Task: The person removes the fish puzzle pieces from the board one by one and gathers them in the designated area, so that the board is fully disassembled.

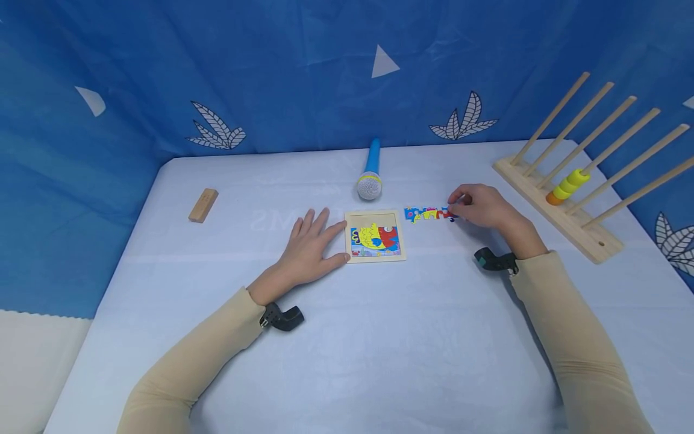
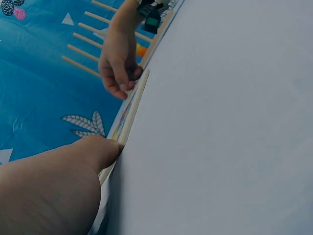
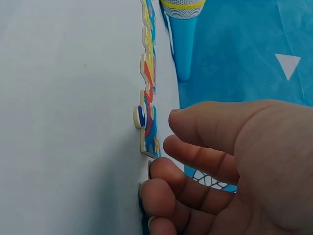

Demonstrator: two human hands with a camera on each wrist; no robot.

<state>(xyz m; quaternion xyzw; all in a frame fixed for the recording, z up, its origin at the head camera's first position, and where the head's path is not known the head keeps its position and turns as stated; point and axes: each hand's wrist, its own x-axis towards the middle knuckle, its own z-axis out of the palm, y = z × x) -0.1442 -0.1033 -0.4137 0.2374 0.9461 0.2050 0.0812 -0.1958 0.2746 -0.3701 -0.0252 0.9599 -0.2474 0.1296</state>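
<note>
A square wooden puzzle tray (image 1: 402, 241) lies mid-table with a yellow and red fish picture (image 1: 371, 237) in its lower part; bare wood shows along its top. My left hand (image 1: 310, 248) lies palm down to its left, fingers spread, thumb and index fingertip at the tray's left edge. To the tray's right is a row of joined puzzle pieces (image 1: 425, 214) in blue, yellow and red. My right hand (image 1: 482, 206) hovers at the right end of that row. In the right wrist view its thumb (image 3: 210, 122) and loosely bent fingers stand beside the end piece (image 3: 150, 129), with nothing between them.
A blue toy microphone (image 1: 371, 175) lies behind the tray. At the back left is a small wooden block (image 1: 203, 205). A wooden peg rack (image 1: 564, 211) stands at the right, with yellow and orange beads (image 1: 568, 185) on one peg. Blue cloth (image 1: 325, 72) hangs behind the table.
</note>
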